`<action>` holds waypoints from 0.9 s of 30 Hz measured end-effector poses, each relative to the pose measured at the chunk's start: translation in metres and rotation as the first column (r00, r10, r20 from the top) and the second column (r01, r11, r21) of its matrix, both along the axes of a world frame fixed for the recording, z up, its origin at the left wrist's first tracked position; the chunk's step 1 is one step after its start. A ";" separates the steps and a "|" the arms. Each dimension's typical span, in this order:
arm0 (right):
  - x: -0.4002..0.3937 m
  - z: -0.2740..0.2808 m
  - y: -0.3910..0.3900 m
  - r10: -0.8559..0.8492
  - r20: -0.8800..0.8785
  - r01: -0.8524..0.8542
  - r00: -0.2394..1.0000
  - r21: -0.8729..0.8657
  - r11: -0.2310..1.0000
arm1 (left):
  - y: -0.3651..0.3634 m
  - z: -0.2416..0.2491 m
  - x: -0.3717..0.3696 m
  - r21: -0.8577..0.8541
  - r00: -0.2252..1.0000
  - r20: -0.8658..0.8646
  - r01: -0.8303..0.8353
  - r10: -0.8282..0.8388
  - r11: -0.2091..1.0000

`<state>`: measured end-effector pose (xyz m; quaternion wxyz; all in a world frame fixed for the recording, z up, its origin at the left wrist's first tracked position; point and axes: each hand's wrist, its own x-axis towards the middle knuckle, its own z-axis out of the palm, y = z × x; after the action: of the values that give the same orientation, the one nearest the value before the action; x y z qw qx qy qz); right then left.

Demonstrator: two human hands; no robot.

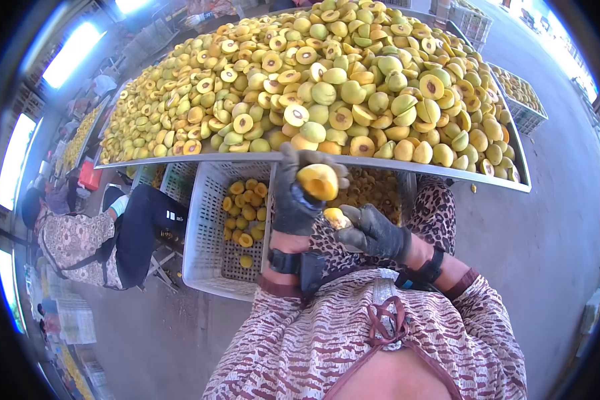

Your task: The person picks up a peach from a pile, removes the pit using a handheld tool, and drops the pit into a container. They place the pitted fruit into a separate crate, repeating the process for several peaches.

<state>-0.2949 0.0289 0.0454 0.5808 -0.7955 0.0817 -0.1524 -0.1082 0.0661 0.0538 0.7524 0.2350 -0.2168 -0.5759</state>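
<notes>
My left hand (299,193), in a dark glove, is raised at the front edge of the metal table, its fingers wrapped round a yellow peach half (318,182). The hollow of that half faces up, with no stone in it. Just below and to the right, my gloved right hand (375,232) is closed, with a small yellow-and-white piece (337,218) at its fingertips. I cannot tell whether that piece is a stone or flesh. Cut and whole peaches (327,87) lie heaped on the table in front of both hands.
The table's metal rim (380,162) runs across in front. Left of my lap stands a white plastic crate (200,253) with pitted halves inside; brownish pieces (367,190) fill a container under the rim. Another person (80,240) sits at left. A full crate (523,100) stands at right.
</notes>
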 end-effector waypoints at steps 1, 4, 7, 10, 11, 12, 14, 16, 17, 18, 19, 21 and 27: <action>-0.003 -0.001 0.002 0.000 0.004 0.000 1.000 -0.009 1.000 | 0.010 -0.002 0.016 -0.023 0.995 0.084 -0.052 0.053 0.998; -0.015 -0.022 -0.002 -0.285 0.199 0.284 0.938 0.033 0.958 | 0.041 -0.034 0.075 0.089 0.912 0.151 -0.396 0.380 0.914; -0.031 -0.069 -0.023 -0.372 -0.555 -0.122 0.744 -0.660 0.741 | 0.050 -0.081 0.134 -0.091 0.276 0.805 -0.818 0.525 0.569; -0.043 -0.079 -0.012 -0.376 -0.473 0.156 0.797 -0.439 0.885 | 0.031 -0.058 0.129 -0.100 0.126 0.952 -0.737 0.280 0.669; -0.036 -0.066 -0.012 -0.349 -0.412 0.241 0.841 -0.292 0.925 | 0.014 -0.059 0.122 -0.182 0.053 0.949 -0.711 0.311 0.679; -0.030 -0.057 -0.015 -0.336 -0.338 0.308 0.879 -0.135 0.942 | -0.008 -0.062 0.112 -0.270 -0.022 0.937 -0.677 0.348 0.684; -0.026 -0.063 -0.018 -0.339 -0.297 0.309 0.892 -0.144 0.940 | -0.050 -0.061 0.095 -0.518 -0.324 0.855 -0.490 0.406 0.701; -0.027 -0.068 -0.020 -0.353 -0.257 0.305 0.900 -0.210 0.929 | -0.079 -0.055 0.072 -0.400 -0.556 0.817 -0.357 0.152 0.844; -0.028 -0.067 -0.022 -0.358 -0.260 0.308 0.897 -0.213 0.927 | -0.087 -0.049 0.066 -0.241 -0.647 0.763 -0.302 -0.013 0.922; -0.030 -0.064 -0.022 -0.350 -0.254 0.304 0.901 -0.203 0.931 | -0.094 -0.045 0.066 -0.238 -0.643 0.766 -0.297 -0.010 0.925; -0.032 -0.061 -0.022 -0.344 -0.247 0.303 0.906 -0.192 0.934 | -0.100 -0.039 0.067 -0.208 -0.689 0.722 -0.300 -0.061 0.931; -0.032 -0.045 -0.020 -0.400 -0.184 0.406 0.898 -0.007 0.914 | -0.116 -0.044 0.085 -0.225 -0.624 0.781 -0.261 0.014 0.939; -0.004 -0.007 -0.021 -0.458 -0.099 0.464 0.884 0.320 0.826 | -0.063 -0.003 0.075 0.002 0.625 0.777 -0.113 0.069 0.994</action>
<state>-0.2984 0.0077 0.0387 0.6524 -0.6433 0.3009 -0.2648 -0.0333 0.0028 0.0512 0.6080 0.4894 -0.4922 -0.3854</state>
